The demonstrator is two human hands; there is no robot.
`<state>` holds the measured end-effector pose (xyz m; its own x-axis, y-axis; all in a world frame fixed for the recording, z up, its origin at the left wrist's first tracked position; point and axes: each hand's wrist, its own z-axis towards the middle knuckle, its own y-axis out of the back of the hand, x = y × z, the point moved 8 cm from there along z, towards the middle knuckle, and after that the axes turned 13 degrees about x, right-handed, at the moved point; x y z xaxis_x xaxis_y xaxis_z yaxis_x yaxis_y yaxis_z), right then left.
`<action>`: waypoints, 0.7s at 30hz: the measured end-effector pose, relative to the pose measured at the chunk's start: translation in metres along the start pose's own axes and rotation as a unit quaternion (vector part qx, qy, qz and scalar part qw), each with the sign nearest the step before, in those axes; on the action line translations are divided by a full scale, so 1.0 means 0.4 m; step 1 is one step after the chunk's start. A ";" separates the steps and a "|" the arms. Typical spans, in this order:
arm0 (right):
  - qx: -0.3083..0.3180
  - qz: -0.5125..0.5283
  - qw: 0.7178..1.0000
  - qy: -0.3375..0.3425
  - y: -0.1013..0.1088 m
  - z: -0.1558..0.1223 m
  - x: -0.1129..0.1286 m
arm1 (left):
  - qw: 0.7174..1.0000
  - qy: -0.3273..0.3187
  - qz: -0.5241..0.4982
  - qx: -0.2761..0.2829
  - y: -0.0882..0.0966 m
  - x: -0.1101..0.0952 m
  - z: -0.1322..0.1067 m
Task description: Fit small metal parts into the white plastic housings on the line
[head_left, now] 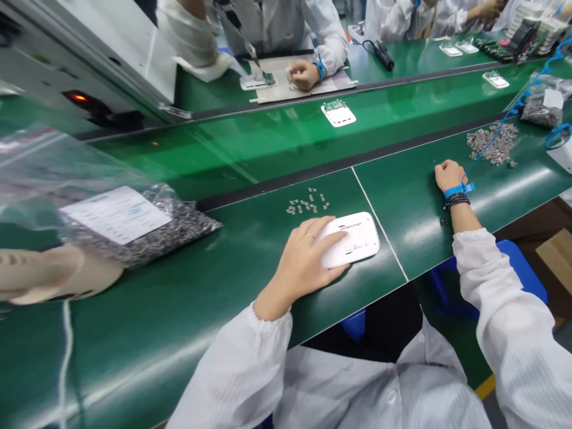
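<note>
a white plastic casing [357,239] lies on the green conveyor belt [134,357], clasped under the left hand [300,257]. the right hand [449,177], well apart, rests empty on the belt near a heap of small metal parts [491,143].

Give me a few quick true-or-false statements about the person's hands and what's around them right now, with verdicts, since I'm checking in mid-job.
1. The left hand rests on a white plastic casing. True.
2. The right hand grips a screwdriver. False: it rests on the green conveyor belt beside a heap of small metal parts.
3. A blue wrist strap circles the right wrist. True.
4. The labelled clear plastic bag lies right of the casing. False: it lies left of it.
</note>
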<state>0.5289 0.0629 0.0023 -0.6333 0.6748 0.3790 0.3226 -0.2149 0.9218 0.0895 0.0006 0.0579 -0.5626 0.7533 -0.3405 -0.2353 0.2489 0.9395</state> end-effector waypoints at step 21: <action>0.197 0.032 0.839 0.506 -0.309 -0.416 0.609 | 0.983 0.122 -0.024 0.138 -0.024 0.106 -0.108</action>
<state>0.2177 0.1365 -0.0058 -0.8142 -0.3175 0.4861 0.4606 0.1565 0.8737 0.0338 0.0039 0.0327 -0.7373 0.5770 -0.3515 -0.0606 0.4616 0.8850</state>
